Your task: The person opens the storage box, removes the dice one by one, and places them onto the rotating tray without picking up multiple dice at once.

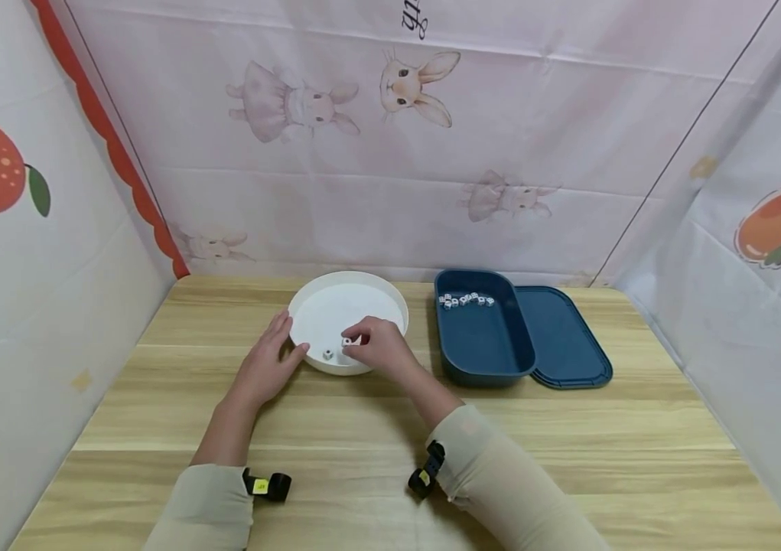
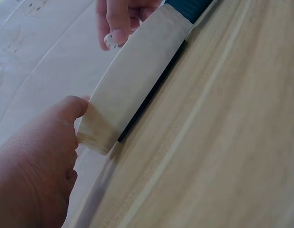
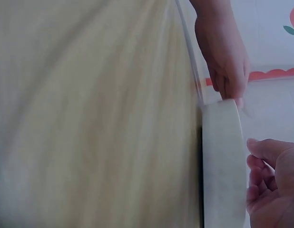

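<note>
A white round tray sits on the table, a white die lying near its front edge. My left hand holds the tray's left rim, fingers along the outside and thumb at the front edge. Over the tray, my right hand pinches another die between thumb and fingers. In the right wrist view, the tray's side wall stands between the table and my right hand, and the die there is hidden.
Right of the tray stands a dark blue box, with several white dice gathered toward its far end. Its matching lid lies flat against the box's right side. A printed cloth wall rises behind the table.
</note>
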The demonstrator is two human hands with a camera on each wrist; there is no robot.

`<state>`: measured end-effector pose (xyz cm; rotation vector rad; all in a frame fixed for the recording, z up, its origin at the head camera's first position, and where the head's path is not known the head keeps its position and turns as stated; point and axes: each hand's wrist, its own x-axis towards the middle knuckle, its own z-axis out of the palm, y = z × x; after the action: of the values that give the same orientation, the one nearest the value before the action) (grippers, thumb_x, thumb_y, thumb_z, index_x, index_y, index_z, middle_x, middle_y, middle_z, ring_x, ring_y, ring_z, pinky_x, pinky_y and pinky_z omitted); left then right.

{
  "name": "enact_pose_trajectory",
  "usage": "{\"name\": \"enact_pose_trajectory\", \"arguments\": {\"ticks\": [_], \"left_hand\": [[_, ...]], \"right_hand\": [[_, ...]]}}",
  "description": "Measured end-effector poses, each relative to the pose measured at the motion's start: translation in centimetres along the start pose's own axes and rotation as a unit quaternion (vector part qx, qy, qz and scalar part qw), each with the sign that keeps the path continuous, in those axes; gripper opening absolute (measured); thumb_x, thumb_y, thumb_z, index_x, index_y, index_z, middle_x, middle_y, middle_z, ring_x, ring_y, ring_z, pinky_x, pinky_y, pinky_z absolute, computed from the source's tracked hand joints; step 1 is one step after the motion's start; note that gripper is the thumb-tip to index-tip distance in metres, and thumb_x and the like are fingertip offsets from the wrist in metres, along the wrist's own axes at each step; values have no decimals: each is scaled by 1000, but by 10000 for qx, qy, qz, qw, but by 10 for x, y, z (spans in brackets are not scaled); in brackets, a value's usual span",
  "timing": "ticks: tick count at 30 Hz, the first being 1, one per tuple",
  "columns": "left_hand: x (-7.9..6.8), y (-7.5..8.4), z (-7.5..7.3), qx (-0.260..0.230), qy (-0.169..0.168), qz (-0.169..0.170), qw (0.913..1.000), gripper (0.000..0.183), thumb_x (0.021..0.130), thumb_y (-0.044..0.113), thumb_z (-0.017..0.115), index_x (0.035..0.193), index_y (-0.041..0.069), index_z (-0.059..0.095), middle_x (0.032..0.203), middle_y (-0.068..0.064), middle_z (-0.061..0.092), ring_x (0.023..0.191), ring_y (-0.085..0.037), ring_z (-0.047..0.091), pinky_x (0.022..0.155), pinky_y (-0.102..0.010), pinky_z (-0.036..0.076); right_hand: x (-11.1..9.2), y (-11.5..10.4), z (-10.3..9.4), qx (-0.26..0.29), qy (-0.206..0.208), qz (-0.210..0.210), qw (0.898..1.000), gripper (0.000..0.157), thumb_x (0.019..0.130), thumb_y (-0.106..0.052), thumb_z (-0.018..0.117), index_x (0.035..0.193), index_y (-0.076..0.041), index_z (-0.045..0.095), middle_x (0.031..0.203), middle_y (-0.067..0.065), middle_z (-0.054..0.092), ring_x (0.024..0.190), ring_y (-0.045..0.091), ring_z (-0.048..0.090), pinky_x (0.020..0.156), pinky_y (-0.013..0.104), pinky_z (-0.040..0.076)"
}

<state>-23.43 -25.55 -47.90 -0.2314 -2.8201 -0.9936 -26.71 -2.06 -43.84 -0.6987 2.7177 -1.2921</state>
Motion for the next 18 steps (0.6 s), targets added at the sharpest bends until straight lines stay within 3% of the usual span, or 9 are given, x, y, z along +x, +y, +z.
{"name": "enact_pose_trajectory", "arguments": {"ticks": [4, 10, 18], "left_hand": [[0, 2, -1, -2, -7, 35, 10000, 75, 93, 49, 50, 148, 4, 26, 158, -6, 17, 145, -29, 13, 113, -55, 20], [-1, 3, -1, 10, -15, 37, 10000, 75, 93, 50, 50, 148, 5, 25, 158, -5, 16, 145, -29, 13, 113, -55, 20], [-2, 2, 0, -36, 33, 38, 10000, 75, 93, 50, 50, 148, 5, 26, 158, -5, 16, 145, -27, 13, 114, -53, 20]], "right_hand": [[-2, 0, 8, 9, 47, 106, 9999, 22, 80, -18, 74, 101, -12, 75, 90, -6, 67, 75, 11, 54, 59, 19, 48], [-2, 3, 14, -354, 110, -54, 9993, 18, 81, -16, 72, 98, -13, 75, 90, -5, 68, 75, 9, 56, 62, 18, 47], [1, -1, 18, -729, -88, 70, 9973, 18, 78, -12, 71, 95, -13, 76, 89, -5, 70, 86, 8, 61, 75, 20, 50]]}}
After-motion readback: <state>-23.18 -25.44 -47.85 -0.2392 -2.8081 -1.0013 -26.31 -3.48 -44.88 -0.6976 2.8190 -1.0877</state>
